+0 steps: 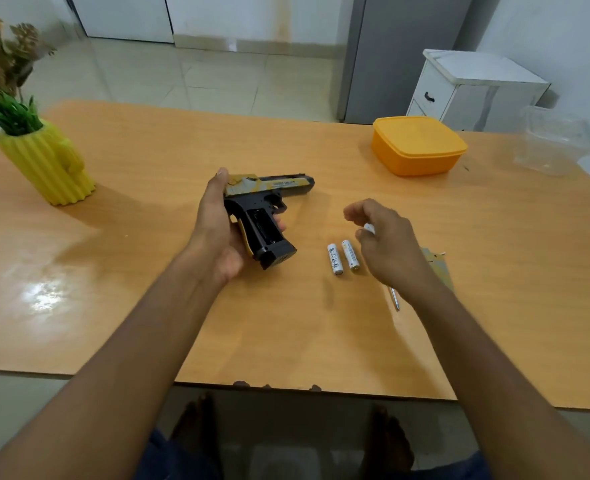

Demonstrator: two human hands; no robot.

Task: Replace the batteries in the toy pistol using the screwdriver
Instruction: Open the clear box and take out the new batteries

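Observation:
My left hand [217, 230] grips the black and yellow toy pistol [264, 216] by its grip, just above the wooden table [148, 271], barrel pointing right. The battery compartment in the grip faces up, open and dark inside. Two white batteries [342, 258] lie side by side on the table to the right of the pistol. My right hand [387, 244] hovers just right of them with a third white battery [369, 229] pinched in its curled fingers. The metal shaft of the screwdriver [395, 298] shows beside my right wrist; its handle is hidden under the arm.
An orange lidded box [418, 145] sits at the back right, a clear plastic container [556, 140] beyond it. A yellow ribbed vase [47, 164] with plants stands at the left. A camouflage-patterned piece [440, 268] lies partly under my right forearm.

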